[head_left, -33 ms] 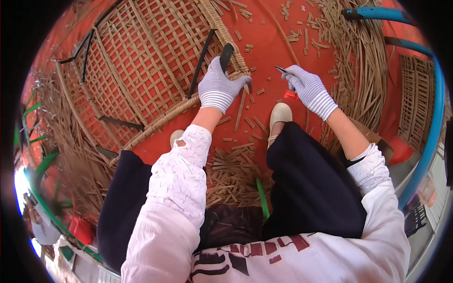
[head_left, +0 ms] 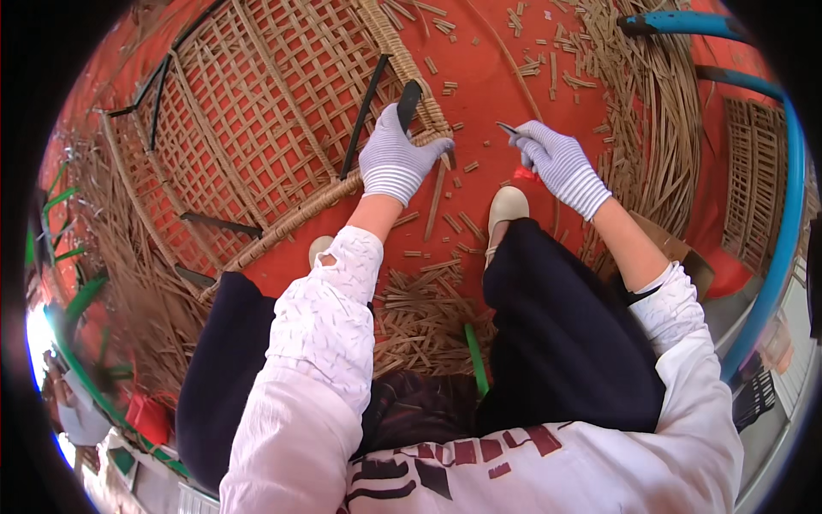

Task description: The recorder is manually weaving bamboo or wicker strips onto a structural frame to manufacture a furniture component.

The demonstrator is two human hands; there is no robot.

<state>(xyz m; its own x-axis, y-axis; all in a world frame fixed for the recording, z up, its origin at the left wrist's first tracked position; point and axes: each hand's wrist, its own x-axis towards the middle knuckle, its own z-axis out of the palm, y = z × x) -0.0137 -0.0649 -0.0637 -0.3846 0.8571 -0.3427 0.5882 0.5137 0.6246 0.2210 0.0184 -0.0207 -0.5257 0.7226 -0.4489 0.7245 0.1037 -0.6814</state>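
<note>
Striped grey-white knit gloves on left hand point(head_left: 396, 161) & right hand point(head_left: 561, 165), white patterned sleeves, dark trousers, pale shoes.

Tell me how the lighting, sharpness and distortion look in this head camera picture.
Head view: bright, even daylight on the red floor, soft shadows only; a blown-out white glare patch at the lower left rim; strong fisheye bending, so the woven panel bows outward; left hand and right hand look sharp, the rim slightly smeared.
</note>
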